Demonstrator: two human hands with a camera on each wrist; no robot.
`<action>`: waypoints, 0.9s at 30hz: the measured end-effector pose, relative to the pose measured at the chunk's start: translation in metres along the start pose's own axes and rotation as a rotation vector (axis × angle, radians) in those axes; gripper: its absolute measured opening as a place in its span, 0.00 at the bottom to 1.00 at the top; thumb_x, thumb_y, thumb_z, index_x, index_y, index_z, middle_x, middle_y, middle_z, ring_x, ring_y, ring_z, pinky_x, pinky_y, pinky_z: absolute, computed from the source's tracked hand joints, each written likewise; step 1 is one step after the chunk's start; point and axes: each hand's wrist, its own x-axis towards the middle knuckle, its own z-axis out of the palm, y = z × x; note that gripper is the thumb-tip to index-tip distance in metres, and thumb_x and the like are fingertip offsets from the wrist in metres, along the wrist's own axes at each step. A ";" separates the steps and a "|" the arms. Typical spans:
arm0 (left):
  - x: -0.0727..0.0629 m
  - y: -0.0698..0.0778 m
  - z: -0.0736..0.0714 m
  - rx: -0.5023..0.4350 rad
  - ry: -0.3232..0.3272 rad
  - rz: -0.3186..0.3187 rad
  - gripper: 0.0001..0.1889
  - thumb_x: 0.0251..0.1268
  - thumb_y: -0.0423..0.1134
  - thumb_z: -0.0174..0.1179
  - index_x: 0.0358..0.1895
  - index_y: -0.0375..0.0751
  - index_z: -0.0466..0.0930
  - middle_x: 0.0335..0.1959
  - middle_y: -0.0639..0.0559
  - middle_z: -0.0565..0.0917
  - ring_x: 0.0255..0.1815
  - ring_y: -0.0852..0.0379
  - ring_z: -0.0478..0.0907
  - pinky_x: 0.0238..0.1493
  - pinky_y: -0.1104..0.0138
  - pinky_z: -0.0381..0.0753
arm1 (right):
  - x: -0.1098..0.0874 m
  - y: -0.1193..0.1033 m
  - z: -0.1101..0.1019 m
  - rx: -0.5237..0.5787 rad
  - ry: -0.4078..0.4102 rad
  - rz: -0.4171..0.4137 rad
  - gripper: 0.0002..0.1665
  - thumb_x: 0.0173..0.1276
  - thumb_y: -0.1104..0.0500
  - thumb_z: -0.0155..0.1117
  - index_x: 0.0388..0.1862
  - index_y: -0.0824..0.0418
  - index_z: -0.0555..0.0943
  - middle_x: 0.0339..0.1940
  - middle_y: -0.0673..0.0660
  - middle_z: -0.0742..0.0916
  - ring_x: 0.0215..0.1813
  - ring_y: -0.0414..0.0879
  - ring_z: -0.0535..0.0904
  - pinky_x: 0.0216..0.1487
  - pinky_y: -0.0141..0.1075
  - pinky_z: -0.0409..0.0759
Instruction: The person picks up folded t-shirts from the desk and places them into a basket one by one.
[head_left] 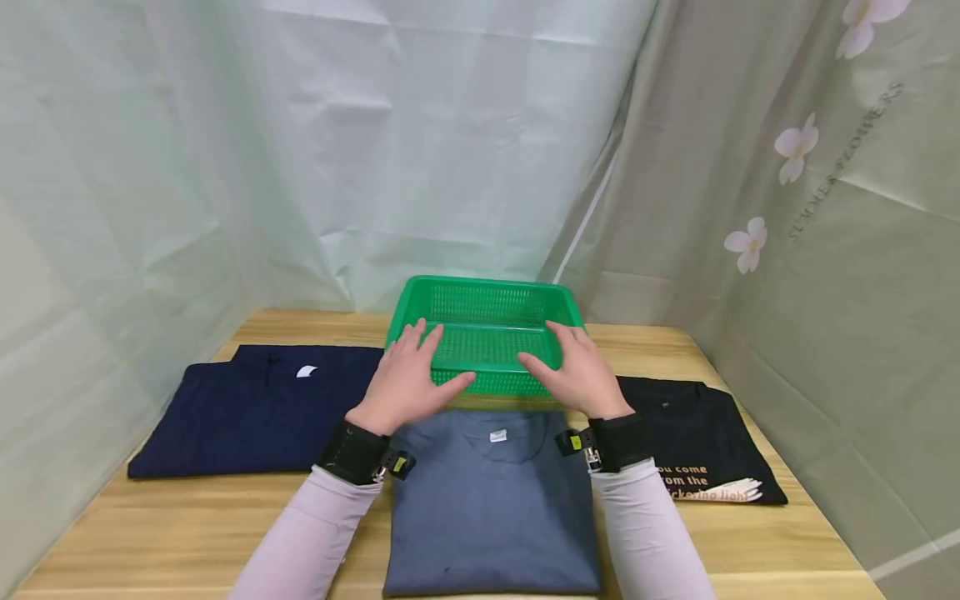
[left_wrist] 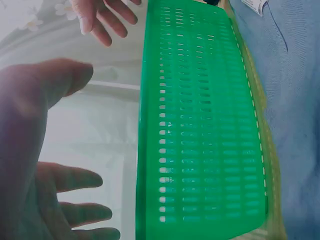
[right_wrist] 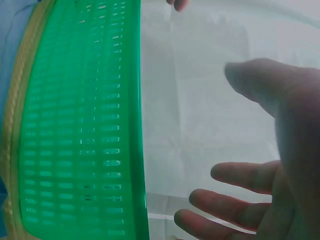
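Observation:
A green plastic basket (head_left: 487, 382) with slotted walls stands at the back of the table, and nothing lies inside it. My left hand (head_left: 405, 379) is over its front left corner, fingers spread and thumb pointing inward. Over the front right corner is my right hand (head_left: 581, 371), also with spread fingers. Both wrist views show the hands above the level of the basket's rim (left_wrist: 142, 150), with air between the fingers and the green wall (right_wrist: 75, 125). Below the hands, in front of the basket, lies a folded grey-blue T-shirt (head_left: 491, 517) with a white neck label.
A folded navy T-shirt (head_left: 255, 417) lies on the left of the wooden table (head_left: 135, 542). On the right is a folded black T-shirt (head_left: 697, 433) with printed lettering, partly behind the right wrist. Pale curtains (head_left: 450, 150) hang close around the table's back and sides.

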 end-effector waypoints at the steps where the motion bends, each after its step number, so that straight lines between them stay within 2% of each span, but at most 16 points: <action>1: -0.002 -0.001 -0.002 -0.015 0.010 -0.004 0.52 0.76 0.67 0.63 0.89 0.36 0.56 0.90 0.29 0.52 0.90 0.27 0.50 0.85 0.30 0.57 | -0.001 0.001 -0.001 0.017 0.005 0.009 0.52 0.78 0.28 0.63 0.89 0.56 0.64 0.86 0.67 0.70 0.85 0.66 0.68 0.78 0.66 0.74; 5: -0.012 -0.003 -0.010 -0.122 0.035 -0.034 0.49 0.78 0.64 0.63 0.89 0.36 0.57 0.90 0.31 0.54 0.89 0.27 0.55 0.81 0.30 0.65 | -0.008 0.007 -0.004 0.072 0.015 0.039 0.51 0.79 0.28 0.61 0.89 0.54 0.64 0.86 0.65 0.71 0.81 0.65 0.73 0.74 0.65 0.78; 9: -0.025 -0.009 -0.016 -0.251 0.065 -0.045 0.44 0.82 0.57 0.62 0.88 0.38 0.57 0.88 0.30 0.57 0.88 0.28 0.57 0.80 0.31 0.67 | -0.018 0.015 -0.009 0.142 0.020 0.059 0.48 0.81 0.30 0.61 0.88 0.53 0.66 0.82 0.64 0.75 0.75 0.62 0.79 0.68 0.61 0.82; 14: -0.043 -0.018 -0.020 -0.358 0.099 -0.057 0.38 0.84 0.49 0.62 0.87 0.38 0.60 0.83 0.29 0.63 0.81 0.30 0.65 0.77 0.35 0.72 | -0.029 0.024 -0.018 0.240 0.014 0.083 0.44 0.82 0.33 0.62 0.85 0.56 0.70 0.79 0.63 0.79 0.75 0.63 0.79 0.68 0.59 0.83; 17: -0.053 -0.021 -0.021 -0.378 0.094 -0.058 0.36 0.84 0.47 0.62 0.86 0.36 0.63 0.80 0.29 0.66 0.77 0.30 0.70 0.74 0.37 0.75 | -0.037 0.028 -0.022 0.259 0.008 0.096 0.42 0.83 0.34 0.62 0.84 0.57 0.71 0.78 0.63 0.80 0.73 0.62 0.81 0.66 0.58 0.85; 24: -0.072 -0.021 -0.017 -0.357 0.067 -0.058 0.32 0.83 0.47 0.64 0.82 0.37 0.70 0.76 0.31 0.72 0.71 0.32 0.78 0.65 0.42 0.85 | -0.057 0.036 -0.023 0.247 -0.020 0.130 0.40 0.82 0.35 0.64 0.81 0.57 0.75 0.73 0.62 0.85 0.67 0.58 0.86 0.61 0.53 0.88; 27: -0.080 -0.021 -0.014 -0.357 0.033 -0.088 0.31 0.82 0.48 0.65 0.81 0.39 0.73 0.74 0.33 0.76 0.68 0.35 0.82 0.61 0.45 0.87 | -0.068 0.040 -0.021 0.230 -0.039 0.152 0.40 0.82 0.36 0.64 0.80 0.58 0.75 0.70 0.62 0.87 0.64 0.55 0.88 0.58 0.49 0.88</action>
